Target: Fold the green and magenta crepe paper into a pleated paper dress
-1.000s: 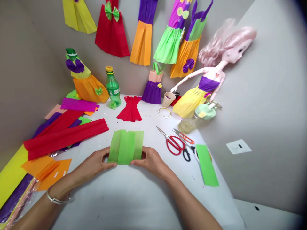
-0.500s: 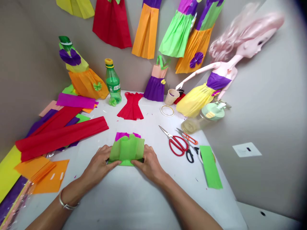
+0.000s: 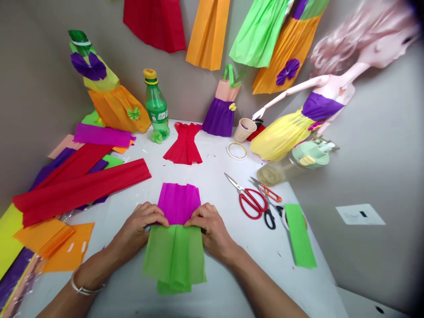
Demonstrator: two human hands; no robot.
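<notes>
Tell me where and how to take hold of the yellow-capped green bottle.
Probably round the label, from the front right: the bottle stands upright and tapers toward its cap, while the orange skirt crowds its left and a green flower sits at its foot.

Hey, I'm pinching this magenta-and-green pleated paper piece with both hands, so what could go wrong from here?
Your left hand and right hand pinch the magenta-and-green pleated paper piece where its colours meet; an uneven pull might tear or crease it there.

The red-handled metal scissors lie with their pointed tip uncovered; a careless reach could mean a prick.

The small beige paper cup stands open; a knock might spill the bits inside.
</notes>
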